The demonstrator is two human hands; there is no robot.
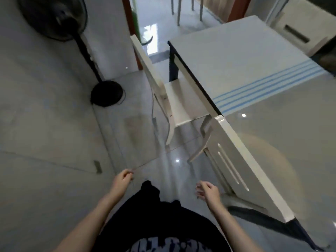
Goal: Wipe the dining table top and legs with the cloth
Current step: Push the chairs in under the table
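The pale tiled floor (45, 124) fills the left half of your view and runs on under the furniture. On your right stands the dining table, its glossy grey surface (291, 139) reaching to the right edge of the frame, with a dark leg (173, 70) at the far corner. A white cloth with blue stripes (245, 66) lies spread flat over the far part of that surface, well apart from both your hands. Two white chairs stand at the table's left side: the near chair (243, 160) with its back against the edge, the far chair (183, 100) with its seat partly under the top. A black standing fan (72, 31) stands by the wall on your left. Your left hand (123, 179) hangs with loosely curled fingers and holds nothing; your right hand (207, 191) is relaxed and empty, near the near chair.
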